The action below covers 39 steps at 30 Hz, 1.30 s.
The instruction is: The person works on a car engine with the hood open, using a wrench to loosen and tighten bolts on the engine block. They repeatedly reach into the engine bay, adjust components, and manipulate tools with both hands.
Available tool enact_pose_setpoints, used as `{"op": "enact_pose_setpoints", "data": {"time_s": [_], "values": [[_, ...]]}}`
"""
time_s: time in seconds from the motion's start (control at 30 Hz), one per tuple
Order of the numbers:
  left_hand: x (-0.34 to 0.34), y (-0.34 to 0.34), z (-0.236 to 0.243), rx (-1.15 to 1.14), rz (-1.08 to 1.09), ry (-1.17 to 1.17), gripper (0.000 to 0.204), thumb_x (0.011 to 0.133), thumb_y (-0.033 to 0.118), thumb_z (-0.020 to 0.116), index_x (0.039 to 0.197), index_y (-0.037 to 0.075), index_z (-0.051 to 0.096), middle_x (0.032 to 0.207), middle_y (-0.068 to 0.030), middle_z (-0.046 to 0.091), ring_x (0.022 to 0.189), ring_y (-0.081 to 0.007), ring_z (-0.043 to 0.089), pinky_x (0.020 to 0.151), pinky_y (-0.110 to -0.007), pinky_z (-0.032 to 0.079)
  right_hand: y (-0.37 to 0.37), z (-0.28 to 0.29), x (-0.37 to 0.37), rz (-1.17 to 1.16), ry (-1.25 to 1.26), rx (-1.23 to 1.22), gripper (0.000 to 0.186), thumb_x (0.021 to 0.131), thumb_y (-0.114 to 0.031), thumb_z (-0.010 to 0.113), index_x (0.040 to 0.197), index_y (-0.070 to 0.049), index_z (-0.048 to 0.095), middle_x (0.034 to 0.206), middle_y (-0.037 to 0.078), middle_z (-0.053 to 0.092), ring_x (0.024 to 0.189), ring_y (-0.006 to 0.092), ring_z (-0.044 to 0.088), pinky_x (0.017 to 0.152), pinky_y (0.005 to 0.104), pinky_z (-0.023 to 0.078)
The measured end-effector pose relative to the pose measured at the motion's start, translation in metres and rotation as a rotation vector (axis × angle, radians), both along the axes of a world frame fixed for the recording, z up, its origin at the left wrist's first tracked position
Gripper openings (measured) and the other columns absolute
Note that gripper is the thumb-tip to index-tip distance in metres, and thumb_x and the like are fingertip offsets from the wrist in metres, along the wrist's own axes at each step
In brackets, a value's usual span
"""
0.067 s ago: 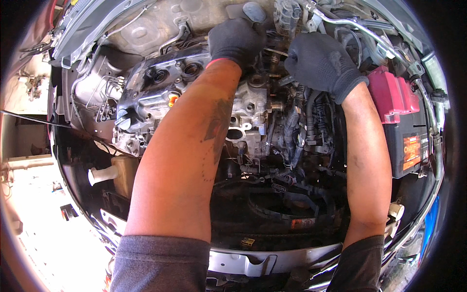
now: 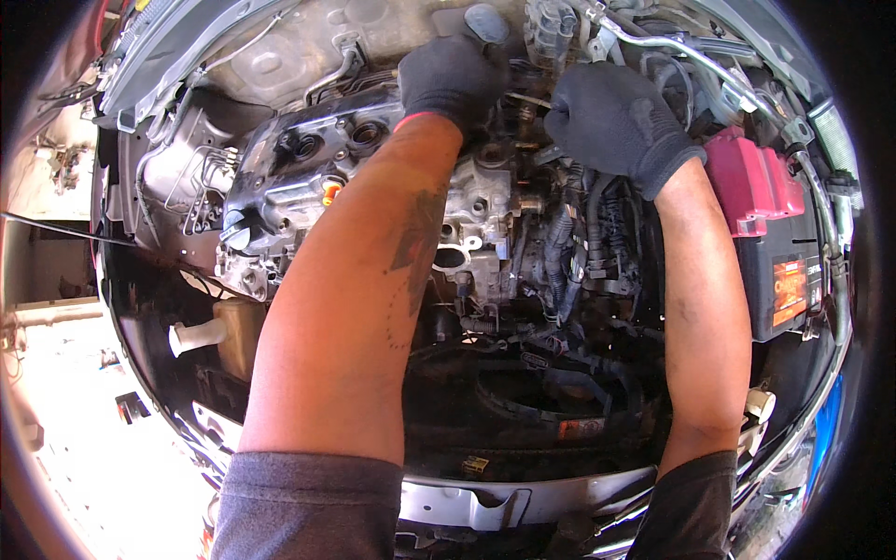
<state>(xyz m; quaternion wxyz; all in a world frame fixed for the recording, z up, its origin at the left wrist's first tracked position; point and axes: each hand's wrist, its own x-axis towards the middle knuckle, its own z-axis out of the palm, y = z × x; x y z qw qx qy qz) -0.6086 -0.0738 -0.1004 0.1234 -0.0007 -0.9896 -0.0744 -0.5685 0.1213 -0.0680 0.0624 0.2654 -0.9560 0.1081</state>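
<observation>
Both my hands wear black gloves and reach deep into an open engine bay. My left hand [image 2: 452, 79] is closed at the back end of the engine's black valve cover [image 2: 322, 126]. Its fingers point away, so whatever they grip is hidden. To the right, my right hand [image 2: 611, 119] is curled into a fist above a bundle of wiring and hoses [image 2: 565, 247]. A short metal piece [image 2: 549, 154] shows just below its fingers; I cannot tell whether the hand holds it. Between the two hands lies a thin metal bar [image 2: 529, 100], whose ends are hidden.
A black battery [image 2: 773, 271] with a red terminal cover [image 2: 747, 177] stands right of my right forearm. On the left sits a tan reservoir with a white neck [image 2: 201, 336]. The silver front crossmember [image 2: 495, 502] runs below my arms. A metal rod [image 2: 686, 51] slants across the upper right.
</observation>
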Motion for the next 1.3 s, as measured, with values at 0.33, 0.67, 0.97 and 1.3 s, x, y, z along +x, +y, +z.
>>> {"op": "enact_pose_setpoints", "data": {"time_s": [0.33,0.67,0.97,1.3], "values": [[-0.005,0.000,0.003,0.015,-0.035,-0.005,0.056,0.098,0.052,0.052,0.090,0.005,0.081,0.094,-0.0253,0.076,0.091,-0.0446,0.075,0.085,-0.054,0.059,-0.019,-0.008,0.001,-0.040,0.226,-0.223,0.028,0.090,-0.031,0.067,0.084,-0.005,0.074,0.086,0.022,0.073,0.084,0.0419,0.072,0.078,0.0515,0.058],[-0.009,-0.005,-0.005,0.010,-0.053,0.021,0.047,0.094,0.045,0.056,0.089,0.006,0.081,0.092,-0.0232,0.077,0.088,-0.0417,0.076,0.083,-0.052,0.060,-0.036,-0.006,0.012,-0.067,0.245,-0.185,0.027,0.091,-0.031,0.066,0.083,-0.006,0.074,0.083,0.022,0.072,0.081,0.0420,0.072,0.075,0.0527,0.058],[-0.008,-0.003,-0.001,0.022,-0.029,0.001,0.047,0.092,0.045,0.056,0.091,0.006,0.081,0.094,-0.0235,0.077,0.090,-0.0420,0.076,0.083,-0.052,0.060,-0.036,-0.007,0.011,-0.037,0.256,-0.199,0.027,0.091,-0.030,0.066,0.082,-0.006,0.074,0.082,0.022,0.071,0.080,0.0415,0.071,0.074,0.0526,0.058],[-0.010,-0.001,-0.004,0.033,-0.008,0.002,0.047,0.093,0.047,0.057,0.091,0.007,0.081,0.096,-0.0238,0.077,0.093,-0.0419,0.076,0.085,-0.053,0.059,-0.037,-0.004,0.013,-0.083,0.209,-0.172,0.027,0.090,-0.031,0.069,0.083,-0.006,0.075,0.084,0.021,0.073,0.080,0.0407,0.072,0.075,0.0517,0.059]]}}
